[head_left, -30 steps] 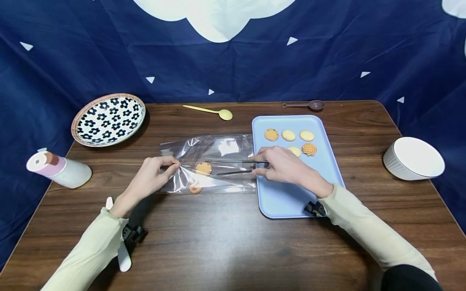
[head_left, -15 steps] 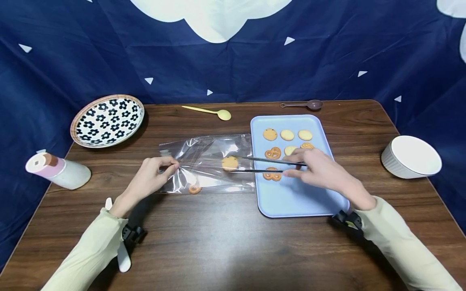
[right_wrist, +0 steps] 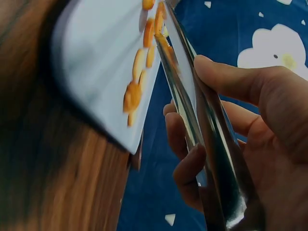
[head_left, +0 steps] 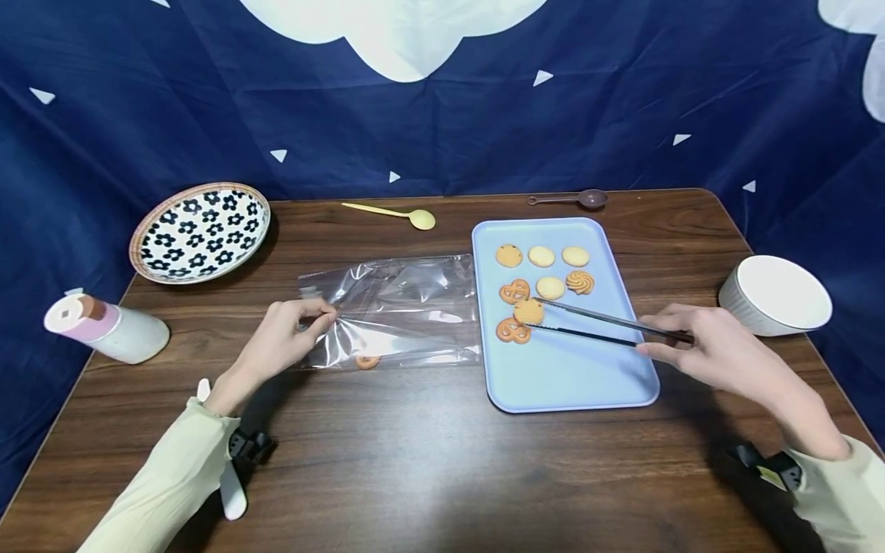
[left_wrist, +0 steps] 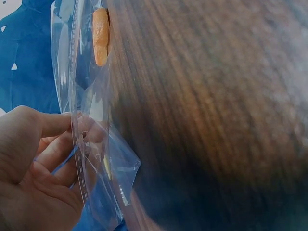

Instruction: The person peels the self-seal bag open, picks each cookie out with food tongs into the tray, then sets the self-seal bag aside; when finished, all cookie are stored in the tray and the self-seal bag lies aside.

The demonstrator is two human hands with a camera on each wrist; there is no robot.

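Note:
My left hand (head_left: 280,342) pinches the edge of a clear plastic bag (head_left: 422,303) lying on the table. In the left wrist view the thumb and fingers grip the bag's see-through film. A brown ring-like biscuit (head_left: 367,362) shows at the bag's near edge. My right hand (head_left: 736,361) holds metal tongs (head_left: 615,319) over the right side of a light-blue tray (head_left: 567,384). Between the tong tips is a round, dark-speckled cookie (head_left: 528,311), above the tray next to two pretzels (head_left: 513,331). Whether this cookie touches the pretzels cannot be told.
Several other cookies (head_left: 541,256) lie on the tray. Behind are a yellow spoon (head_left: 422,220) and a brown measuring spoon (head_left: 592,200). A flowered plate (head_left: 200,234) and a lidded cylinder (head_left: 131,338) stand left, a white ramekin (head_left: 774,296) right. A white utensil (head_left: 233,495) lies under the left forearm.
My right hand has moved to the right, drawing the tongs and speckled cookie out of the bag and over the tray. The left hand keeps its pinch on the bag.

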